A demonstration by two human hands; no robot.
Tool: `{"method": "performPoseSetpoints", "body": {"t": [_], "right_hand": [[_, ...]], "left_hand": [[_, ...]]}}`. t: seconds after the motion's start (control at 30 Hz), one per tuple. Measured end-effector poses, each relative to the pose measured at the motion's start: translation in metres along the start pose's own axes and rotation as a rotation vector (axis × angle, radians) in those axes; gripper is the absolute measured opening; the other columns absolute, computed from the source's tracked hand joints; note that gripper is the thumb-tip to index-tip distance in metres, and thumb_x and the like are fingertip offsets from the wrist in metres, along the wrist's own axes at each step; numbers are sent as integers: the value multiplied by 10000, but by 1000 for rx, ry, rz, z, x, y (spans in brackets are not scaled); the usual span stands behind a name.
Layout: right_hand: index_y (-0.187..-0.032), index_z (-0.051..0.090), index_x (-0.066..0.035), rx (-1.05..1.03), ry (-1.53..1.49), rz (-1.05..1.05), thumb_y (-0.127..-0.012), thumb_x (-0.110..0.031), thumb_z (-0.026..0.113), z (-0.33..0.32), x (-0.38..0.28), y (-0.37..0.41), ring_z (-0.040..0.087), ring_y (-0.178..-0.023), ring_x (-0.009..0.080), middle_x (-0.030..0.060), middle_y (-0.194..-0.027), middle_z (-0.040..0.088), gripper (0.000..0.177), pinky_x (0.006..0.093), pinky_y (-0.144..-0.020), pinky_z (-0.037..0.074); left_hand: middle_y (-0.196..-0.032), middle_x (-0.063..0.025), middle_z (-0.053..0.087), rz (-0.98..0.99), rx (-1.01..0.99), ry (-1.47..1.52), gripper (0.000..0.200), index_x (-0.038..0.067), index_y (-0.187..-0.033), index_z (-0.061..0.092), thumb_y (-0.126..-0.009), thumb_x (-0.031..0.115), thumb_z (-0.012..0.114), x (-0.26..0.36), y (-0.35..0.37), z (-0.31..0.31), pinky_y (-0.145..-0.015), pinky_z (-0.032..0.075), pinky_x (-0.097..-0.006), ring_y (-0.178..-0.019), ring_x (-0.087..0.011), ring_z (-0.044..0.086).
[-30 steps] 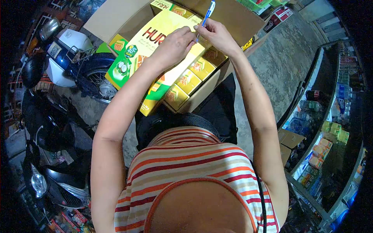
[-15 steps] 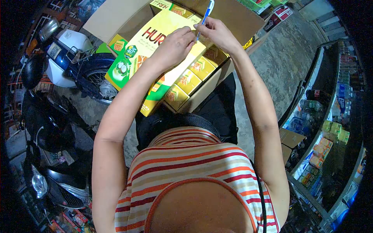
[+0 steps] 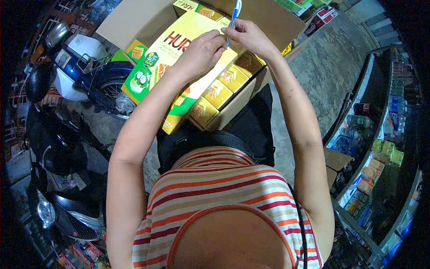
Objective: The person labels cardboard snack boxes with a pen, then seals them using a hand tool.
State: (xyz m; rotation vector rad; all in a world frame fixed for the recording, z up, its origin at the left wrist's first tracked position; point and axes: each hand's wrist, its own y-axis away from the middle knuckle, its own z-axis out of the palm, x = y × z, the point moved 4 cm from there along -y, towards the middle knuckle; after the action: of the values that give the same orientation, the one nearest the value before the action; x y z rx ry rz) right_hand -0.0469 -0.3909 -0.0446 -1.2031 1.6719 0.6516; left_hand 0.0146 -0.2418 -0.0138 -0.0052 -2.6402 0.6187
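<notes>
A yellow and green box [image 3: 161, 49] lies tilted on top of smaller gold boxes [image 3: 218, 93] packed in an open cardboard carton [image 3: 238, 105]. My left hand [image 3: 204, 51] rests on the yellow box near its right edge, fingers bent and pressed together on it. Between the thumb and fingers of my right hand [image 3: 244, 33] is a blue and white pen [image 3: 234, 17], held upright with its tip at the box's upper right edge. The fingertips of my left hand are close to the pen's tip.
Motorbikes [image 3: 83, 67] stand on the left. Shelves [image 3: 371, 148] with bottles and small packs run along the right side. A small cardboard box [image 3: 336, 161] sits beside them. Green baskets [image 3: 291, 5] and a red crate [image 3: 320, 20] are at the top right.
The pen's top end has tipped slightly to the left, and my right hand has shifted a little left with it. My left hand stays on the yellow box.
</notes>
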Motion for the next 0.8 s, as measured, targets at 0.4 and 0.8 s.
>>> {"method": "performPoseSetpoints", "body": {"t": [0.4,0.8], "right_hand": [[-907,663,2,-93,146,-9,-937,-277,628,3,10,-17,467,-641,42,-41,-690,555,283,239,-576,394],[-815,630,5,-20,23,-54,-878,-394,642,0,4,-7,539,-592,167,82,-642,594,404,352,-580,449]], "left_hand": [[-901,-145,582,-129,1,69,111,-15,-911,619,-865,85,610,1,1,-1,-744,481,-389,-824,-320,610],[-897,-138,587,23,-24,-53,86,-18,-863,593,-821,49,629,7,-4,-1,-757,501,-398,-836,-328,610]]}}
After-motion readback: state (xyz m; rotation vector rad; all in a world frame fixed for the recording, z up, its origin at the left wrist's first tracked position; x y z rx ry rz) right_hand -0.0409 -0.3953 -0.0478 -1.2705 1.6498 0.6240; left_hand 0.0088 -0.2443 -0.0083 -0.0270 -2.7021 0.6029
